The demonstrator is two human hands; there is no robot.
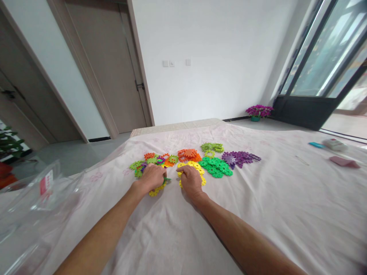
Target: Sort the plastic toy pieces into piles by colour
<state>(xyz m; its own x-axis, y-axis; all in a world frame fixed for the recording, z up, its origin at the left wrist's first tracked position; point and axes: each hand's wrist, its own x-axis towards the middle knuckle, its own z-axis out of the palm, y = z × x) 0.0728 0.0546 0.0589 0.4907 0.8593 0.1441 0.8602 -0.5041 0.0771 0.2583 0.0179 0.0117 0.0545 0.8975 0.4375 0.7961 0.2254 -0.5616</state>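
Observation:
In my left hand [154, 176], closed fingers pinch a small green toothed plastic piece [167, 179], seen nearly edge-on. Under and beside that hand lie yellow flower-shaped discs [154, 192] and a mixed heap of lime, orange and purple pieces [151, 159]. My right hand [191, 179] rests over a pile of yellow flower discs [197, 165], its fingers curled and the index finger toward the left. Whatever its fingertips hold is hidden. Green flower discs [217, 168] lie just right of it, and orange toothed pieces [189, 154] lie behind.
Purple pieces [242, 158] and lime ring pieces [212, 148] are grouped farther right and back. Clear plastic packaging [48, 191] sits at the left. A pink cloth-like item [344, 162] and a blue object [316, 145] lie far right on the pale bedsheet [258, 214].

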